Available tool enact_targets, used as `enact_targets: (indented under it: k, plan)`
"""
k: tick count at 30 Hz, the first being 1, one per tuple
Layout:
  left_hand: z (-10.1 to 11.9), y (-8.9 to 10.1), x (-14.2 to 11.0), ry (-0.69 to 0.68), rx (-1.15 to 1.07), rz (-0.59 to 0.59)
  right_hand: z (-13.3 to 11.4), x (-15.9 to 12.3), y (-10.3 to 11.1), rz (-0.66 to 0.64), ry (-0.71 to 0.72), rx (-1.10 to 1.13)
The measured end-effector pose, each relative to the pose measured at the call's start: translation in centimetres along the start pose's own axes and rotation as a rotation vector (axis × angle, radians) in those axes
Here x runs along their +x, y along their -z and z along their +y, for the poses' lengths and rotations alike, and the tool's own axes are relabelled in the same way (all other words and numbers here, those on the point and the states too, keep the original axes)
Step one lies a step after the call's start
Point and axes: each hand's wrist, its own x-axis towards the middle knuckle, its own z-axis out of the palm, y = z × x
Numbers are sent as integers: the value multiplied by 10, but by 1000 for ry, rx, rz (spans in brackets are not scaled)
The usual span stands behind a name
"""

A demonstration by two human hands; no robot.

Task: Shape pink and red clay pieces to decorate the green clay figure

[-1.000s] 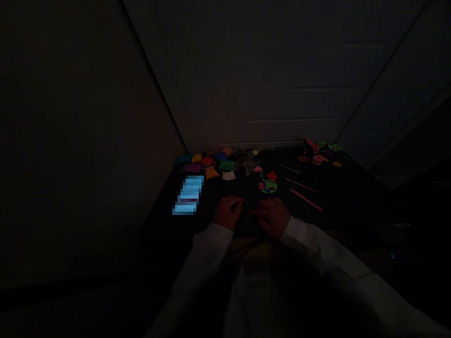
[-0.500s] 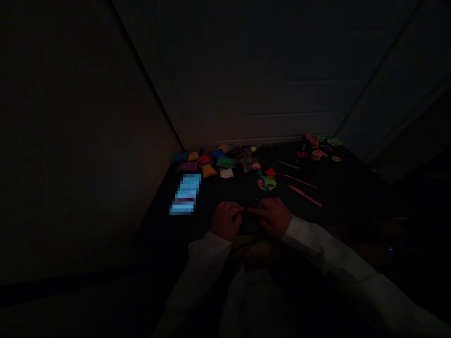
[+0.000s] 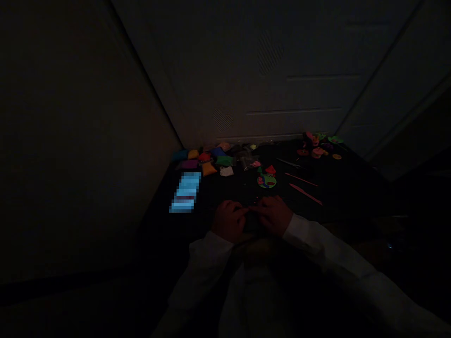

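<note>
Closed up since one second ago: the gap between the left hand [image 3: 228, 221] and the right hand [image 3: 275, 215], whose index fingers are now seen meeting, or nearly so, above the near part of the dark table [image 3: 338, 199]. Other fingers: curled. Whether anything small is pinched cannot be told in the dimness. Layout of the table: unchanged, the view having been shifted slightly.

Lettering: lit screen [image 3: 186, 192], left, blurred into blocks; its writing cannot be read.

Green disc [image 3: 273, 180], set with pink, blue and red pieces: placed beyond the right hand, untouched. Red-topped figure [image 3: 270, 169] and small green cone [image 3: 260, 170]: stood at its far edge. Pale specks [image 3: 255, 202]: scattered just beyond the right fingers.

Right: pink knife-shaped tool [image 3: 306, 194], thin pink rod [image 3: 301, 179], slim grey tool [image 3: 287, 163]. Rear left: coloured packets [image 3: 208, 169], crowded together. Rear right: small models [image 3: 317, 153], clustered. Behind: pale panel [image 3: 303, 96], marked with hatched hearts. Tabletop beneath the hands: hidden by them
</note>
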Motion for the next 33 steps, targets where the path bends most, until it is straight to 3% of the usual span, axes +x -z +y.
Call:
enact_targets:
  k: [11, 23, 33]
  plan:
    - [4, 1, 1, -6, 5, -7, 9, 0, -3, 222, -100, 280]
    - [10, -1, -3, -60, 160, -14, 9, -2, -5, 255, -89, 335]
    - [6, 0, -1, -9, 33, -47, 7, -2, -6, 244, -28, 236]
